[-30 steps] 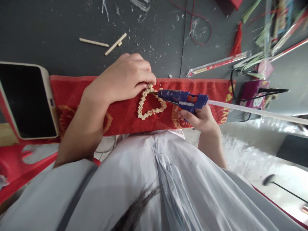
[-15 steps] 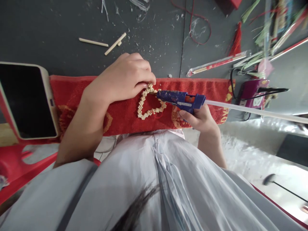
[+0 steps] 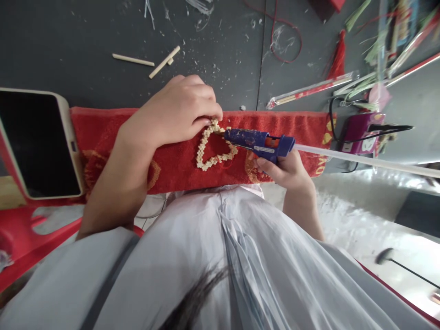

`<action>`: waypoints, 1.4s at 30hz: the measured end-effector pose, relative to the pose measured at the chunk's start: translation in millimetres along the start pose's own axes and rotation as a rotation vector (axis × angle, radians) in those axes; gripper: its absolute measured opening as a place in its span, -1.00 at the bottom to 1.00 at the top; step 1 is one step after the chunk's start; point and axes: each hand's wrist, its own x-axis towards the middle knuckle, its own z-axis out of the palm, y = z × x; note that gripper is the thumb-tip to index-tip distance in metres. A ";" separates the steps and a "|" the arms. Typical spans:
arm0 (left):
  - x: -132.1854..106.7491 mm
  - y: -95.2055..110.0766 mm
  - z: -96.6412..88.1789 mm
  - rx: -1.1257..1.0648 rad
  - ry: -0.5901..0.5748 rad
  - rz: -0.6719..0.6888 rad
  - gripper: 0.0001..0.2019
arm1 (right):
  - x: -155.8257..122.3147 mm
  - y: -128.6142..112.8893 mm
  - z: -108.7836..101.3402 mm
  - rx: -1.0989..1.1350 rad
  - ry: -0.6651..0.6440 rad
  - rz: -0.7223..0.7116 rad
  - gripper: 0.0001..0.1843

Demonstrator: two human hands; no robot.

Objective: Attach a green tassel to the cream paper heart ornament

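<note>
one red towel (image 3: 180,160) covers grey tabletop (image 3: 96,32) beneath the pale loop (image 3: 200,155).

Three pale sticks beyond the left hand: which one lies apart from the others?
The leftmost stick; the slanted stick and the short piece seem to touch.

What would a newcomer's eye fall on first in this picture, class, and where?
Probably the blue glue gun, gripped in the right hand over the red towel. Left of it, mid-towel, lies a knobbly cream loop, its upper end pinched by the left hand. At the far left sits a large dark-screened device.
</note>
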 end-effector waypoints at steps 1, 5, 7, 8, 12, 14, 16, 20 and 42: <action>-0.2 -0.4 0.4 0.001 0.010 0.011 -0.67 | -0.1 0.3 0.5 0.004 0.010 0.013 -0.52; -0.6 -0.5 0.6 -0.003 0.024 0.019 -0.67 | 1.1 1.3 3.7 0.013 0.038 0.022 -0.45; -0.4 0.6 -0.2 -0.001 0.012 0.007 -0.67 | 2.1 0.9 4.1 0.005 0.029 0.019 -0.44; -0.3 1.1 -0.8 0.000 0.006 0.001 -0.67 | 2.4 0.5 3.8 0.003 0.020 0.020 -0.44; -0.2 2.0 -1.8 -0.001 -0.006 -0.004 -0.66 | 2.3 0.0 1.4 0.014 -0.001 0.009 -0.46; -0.4 1.6 -1.4 0.007 -0.001 0.008 -0.66 | 2.4 0.3 1.3 0.021 0.015 -0.007 -0.47; -0.7 1.2 -0.7 0.018 0.008 0.015 -0.67 | 3.3 0.4 2.3 0.021 0.032 -0.005 -0.46; -1.0 1.5 -0.7 0.044 -0.003 0.015 -0.65 | 5.8 -0.1 5.0 -0.002 0.028 0.011 -0.43; -1.5 -1.6 2.5 0.001 0.028 0.015 -0.66 | 2.9 -1.0 0.4 -0.002 0.029 -0.007 -0.46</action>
